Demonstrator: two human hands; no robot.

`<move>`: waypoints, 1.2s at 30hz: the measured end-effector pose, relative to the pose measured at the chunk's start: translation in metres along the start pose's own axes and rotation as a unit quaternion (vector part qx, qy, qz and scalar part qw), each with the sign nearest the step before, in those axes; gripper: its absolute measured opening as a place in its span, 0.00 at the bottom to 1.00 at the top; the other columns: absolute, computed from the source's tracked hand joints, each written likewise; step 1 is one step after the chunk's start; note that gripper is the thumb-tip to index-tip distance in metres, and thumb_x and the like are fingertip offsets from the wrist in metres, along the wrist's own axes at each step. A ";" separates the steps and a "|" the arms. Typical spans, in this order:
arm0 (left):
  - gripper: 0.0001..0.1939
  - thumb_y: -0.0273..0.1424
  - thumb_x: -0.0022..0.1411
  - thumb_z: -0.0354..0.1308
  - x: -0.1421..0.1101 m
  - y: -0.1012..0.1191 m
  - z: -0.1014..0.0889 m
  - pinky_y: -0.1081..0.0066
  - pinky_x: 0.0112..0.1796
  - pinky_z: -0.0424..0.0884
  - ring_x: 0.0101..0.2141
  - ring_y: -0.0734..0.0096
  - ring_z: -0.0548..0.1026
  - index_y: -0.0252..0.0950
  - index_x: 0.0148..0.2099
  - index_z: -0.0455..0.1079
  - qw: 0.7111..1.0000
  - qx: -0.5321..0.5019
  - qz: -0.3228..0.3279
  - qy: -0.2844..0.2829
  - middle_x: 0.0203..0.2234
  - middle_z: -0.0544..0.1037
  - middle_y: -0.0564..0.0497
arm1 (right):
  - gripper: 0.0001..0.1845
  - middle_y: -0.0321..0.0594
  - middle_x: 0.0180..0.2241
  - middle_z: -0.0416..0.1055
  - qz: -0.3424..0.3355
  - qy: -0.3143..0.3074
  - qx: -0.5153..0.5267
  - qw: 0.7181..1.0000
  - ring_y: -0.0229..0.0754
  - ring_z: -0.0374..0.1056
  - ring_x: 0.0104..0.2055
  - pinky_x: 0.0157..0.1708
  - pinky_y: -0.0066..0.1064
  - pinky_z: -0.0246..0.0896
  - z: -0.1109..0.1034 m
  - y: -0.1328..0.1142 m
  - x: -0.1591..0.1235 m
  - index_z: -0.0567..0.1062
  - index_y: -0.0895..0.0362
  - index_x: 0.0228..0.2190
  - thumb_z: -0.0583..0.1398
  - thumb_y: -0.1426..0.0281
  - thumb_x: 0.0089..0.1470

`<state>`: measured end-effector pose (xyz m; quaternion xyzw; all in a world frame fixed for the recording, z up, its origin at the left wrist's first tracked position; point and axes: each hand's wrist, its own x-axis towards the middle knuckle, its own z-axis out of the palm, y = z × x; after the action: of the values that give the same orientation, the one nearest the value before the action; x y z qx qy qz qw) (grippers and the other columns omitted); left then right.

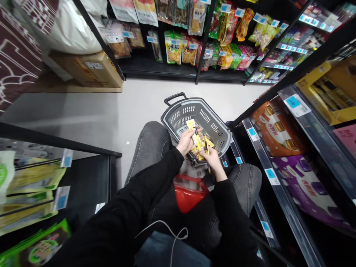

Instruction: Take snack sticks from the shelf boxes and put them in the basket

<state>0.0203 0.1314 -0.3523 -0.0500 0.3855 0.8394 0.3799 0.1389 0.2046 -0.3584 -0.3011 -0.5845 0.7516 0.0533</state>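
A grey shopping basket (204, 115) with slotted walls stands on the floor in front of my knees, its black handle folded outward on the far left. Above its near side, my left hand (187, 141) is closed on a small yellow snack packet (191, 125). My right hand (213, 157) grips another yellow packet (206, 144) with a dark stripe, close beside the left. More yellow packets (198, 154) show between and under the hands; I cannot tell which are held and which lie in the basket. Between my legs is a red basket or stool (190, 194), partly hidden.
Shelves with boxed snacks (278, 128) rise close on my right. Across the aisle, a black shelf (167, 69) holds hanging snack bags. Cardboard boxes (89, 72) stand at the far left, and a lower shelf (91, 174) is near my left arm. A white cable (164, 222) lies across my lap.
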 end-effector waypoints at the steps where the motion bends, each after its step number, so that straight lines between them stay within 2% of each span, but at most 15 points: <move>1: 0.13 0.26 0.61 0.52 0.000 0.003 0.000 0.62 0.43 0.73 0.34 0.68 0.78 0.29 0.49 0.67 1.000 -0.023 0.007 0.006 0.34 0.79 0.42 | 0.16 0.33 0.22 0.74 -0.006 0.000 -0.006 1.000 0.38 0.68 0.20 0.21 0.31 0.66 -0.001 -0.002 0.000 0.73 0.56 0.26 0.70 0.67 0.31; 4: 0.08 0.28 0.63 0.50 0.002 0.007 -0.003 0.62 0.43 0.73 0.34 0.69 0.78 0.30 0.41 0.68 0.997 -0.062 0.036 0.034 0.29 0.78 0.45 | 0.15 0.33 0.22 0.73 -0.033 0.010 -0.040 0.999 0.39 0.69 0.22 0.23 0.30 0.66 -0.007 -0.008 -0.001 0.73 0.58 0.24 0.70 0.68 0.31; 7: 0.12 0.31 0.65 0.49 0.006 0.009 -0.007 0.64 0.43 0.73 0.33 0.70 0.78 0.29 0.34 0.68 0.993 -0.084 0.054 0.064 0.26 0.77 0.47 | 0.16 0.33 0.21 0.72 -0.033 0.020 -0.064 0.997 0.38 0.68 0.21 0.23 0.30 0.65 -0.015 -0.012 -0.001 0.73 0.59 0.25 0.70 0.69 0.29; 12: 0.13 0.32 0.66 0.48 0.009 0.010 -0.010 0.69 0.41 0.73 0.32 0.73 0.77 0.29 0.36 0.70 0.993 -0.084 0.051 0.072 0.29 0.78 0.47 | 0.18 0.31 0.20 0.71 -0.048 0.065 -0.056 0.995 0.35 0.65 0.20 0.18 0.26 0.60 -0.028 -0.016 -0.001 0.72 0.59 0.26 0.70 0.67 0.29; 16: 0.13 0.37 0.63 0.53 0.008 0.010 -0.009 0.80 0.28 0.70 0.24 0.80 0.72 0.32 0.39 0.71 0.997 -0.054 0.013 0.055 0.31 0.79 0.49 | 0.17 0.27 0.16 0.66 -0.081 0.142 -0.042 0.986 0.30 0.56 0.13 0.12 0.24 0.53 -0.034 -0.014 0.000 0.70 0.58 0.27 0.68 0.65 0.33; 19: 0.15 0.39 0.62 0.53 0.007 0.011 -0.008 0.84 0.16 0.59 0.15 0.87 0.62 0.32 0.40 0.71 0.999 -0.044 -0.002 0.018 0.31 0.79 0.49 | 0.18 0.27 0.16 0.67 -0.109 0.203 0.005 0.973 0.30 0.58 0.13 0.15 0.24 0.56 -0.039 -0.012 0.002 0.69 0.58 0.28 0.67 0.64 0.34; 21: 0.16 0.40 0.63 0.52 0.006 0.012 -0.008 0.83 0.14 0.56 0.13 0.88 0.58 0.33 0.41 0.72 0.999 -0.049 -0.015 -0.011 0.32 0.79 0.49 | 0.19 0.28 0.18 0.69 -0.124 0.228 0.038 0.965 0.32 0.62 0.16 0.18 0.26 0.61 -0.043 -0.012 0.003 0.68 0.58 0.29 0.68 0.65 0.34; 23: 0.20 0.43 0.63 0.50 0.005 0.013 -0.007 0.83 0.16 0.61 0.16 0.86 0.64 0.32 0.41 0.72 0.997 -0.055 -0.036 -0.030 0.33 0.79 0.47 | 0.19 0.31 0.21 0.71 -0.134 0.232 0.055 0.962 0.34 0.66 0.19 0.23 0.28 0.65 -0.048 -0.012 0.003 0.69 0.57 0.29 0.68 0.65 0.34; 25: 0.25 0.47 0.63 0.47 0.004 0.014 -0.008 0.81 0.22 0.68 0.22 0.80 0.72 0.29 0.39 0.72 0.995 -0.060 -0.064 -0.042 0.33 0.79 0.43 | 0.19 0.33 0.23 0.72 -0.147 0.227 0.068 0.960 0.36 0.69 0.22 0.28 0.31 0.68 -0.054 -0.013 0.004 0.69 0.57 0.30 0.68 0.64 0.35; 27: 0.28 0.46 0.64 0.44 0.003 0.014 -0.008 0.76 0.28 0.73 0.27 0.73 0.76 0.26 0.37 0.73 0.992 -0.057 -0.097 -0.054 0.34 0.79 0.39 | 0.18 0.36 0.25 0.73 -0.164 0.226 0.080 0.957 0.38 0.70 0.25 0.31 0.33 0.68 -0.060 -0.014 0.005 0.69 0.57 0.30 0.66 0.61 0.38; 30: 0.21 0.35 0.63 0.46 0.001 0.013 -0.010 0.71 0.33 0.74 0.30 0.68 0.78 0.24 0.34 0.74 0.986 -0.032 -0.133 -0.098 0.36 0.79 0.36 | 0.17 0.41 0.29 0.74 -0.186 0.244 0.099 0.947 0.39 0.69 0.25 0.28 0.34 0.67 -0.069 -0.015 0.008 0.69 0.57 0.28 0.62 0.57 0.44; 33: 0.11 0.23 0.55 0.52 -0.004 0.011 -0.010 0.68 0.36 0.74 0.35 0.63 0.78 0.25 0.35 0.75 0.967 0.040 -0.166 -0.191 0.39 0.79 0.37 | 0.15 0.41 0.29 0.74 -0.207 0.273 0.113 0.933 0.36 0.66 0.23 0.24 0.31 0.64 -0.080 -0.016 0.009 0.67 0.57 0.24 0.61 0.58 0.44; 34: 0.12 0.20 0.52 0.54 -0.006 0.010 -0.010 0.67 0.37 0.74 0.38 0.62 0.78 0.26 0.38 0.75 0.955 0.071 -0.181 -0.225 0.40 0.78 0.37 | 0.14 0.41 0.29 0.74 -0.213 0.278 0.120 0.929 0.36 0.66 0.23 0.24 0.31 0.64 -0.084 -0.018 0.009 0.67 0.57 0.23 0.61 0.59 0.43; 36: 0.21 0.16 0.45 0.59 -0.009 0.007 -0.010 0.69 0.38 0.73 0.42 0.61 0.76 0.29 0.45 0.73 0.928 0.136 -0.207 -0.277 0.43 0.77 0.39 | 0.13 0.42 0.31 0.74 -0.221 0.279 0.136 0.925 0.38 0.68 0.28 0.28 0.32 0.66 -0.090 -0.021 0.007 0.68 0.58 0.23 0.62 0.61 0.41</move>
<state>0.0196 0.1166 -0.3516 0.1582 0.3563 0.6621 0.6400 0.1744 0.2902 -0.3543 -0.3512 -0.4900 0.6786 0.4195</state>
